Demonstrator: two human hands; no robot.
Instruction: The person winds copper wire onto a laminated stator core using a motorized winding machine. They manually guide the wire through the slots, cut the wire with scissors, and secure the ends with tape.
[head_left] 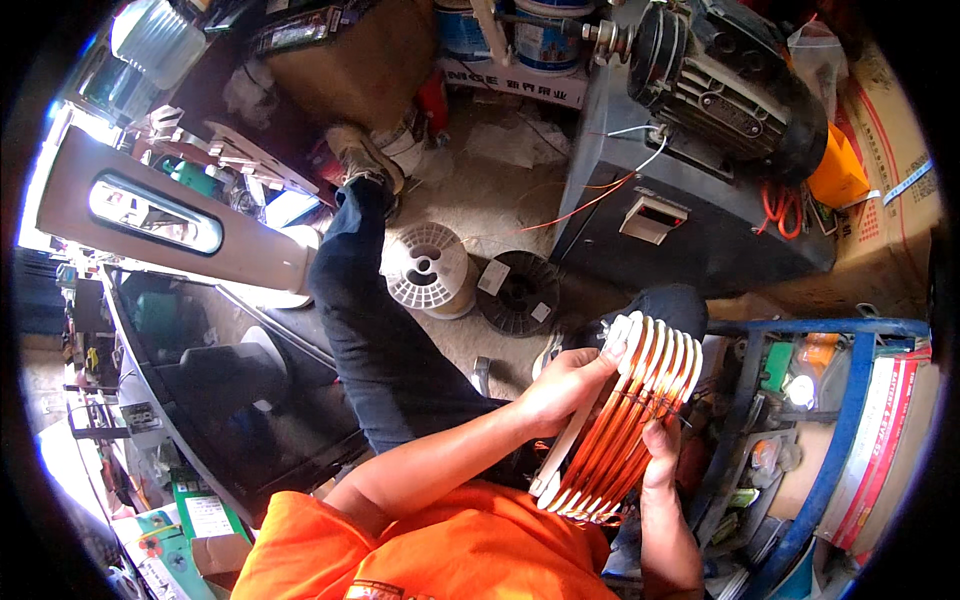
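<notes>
Over my lap I hold a coil winding former (pixel 682 352), a stack of white rounded plates with several bundles of copper wire (pixel 612 432) wound side by side in its grooves. My left hand (pixel 578 388) grips the upper left end, its thumb pressed on the outer plate. Along the right side, my right hand (pixel 660 462) supports the former with its thumb against the windings; its other fingers are hidden behind. Dark short ties or wire ends cross the copper bundles close to the right thumb.
On the floor ahead stand a white wire spool (pixel 428 268) and a black spool (pixel 520 292). An electric motor (pixel 735 90) sits on a dark cabinet (pixel 640 225), with thin red wire trailing from it. A blue metal rack (pixel 850 440) is at my right, a black-topped table (pixel 215 370) at my left.
</notes>
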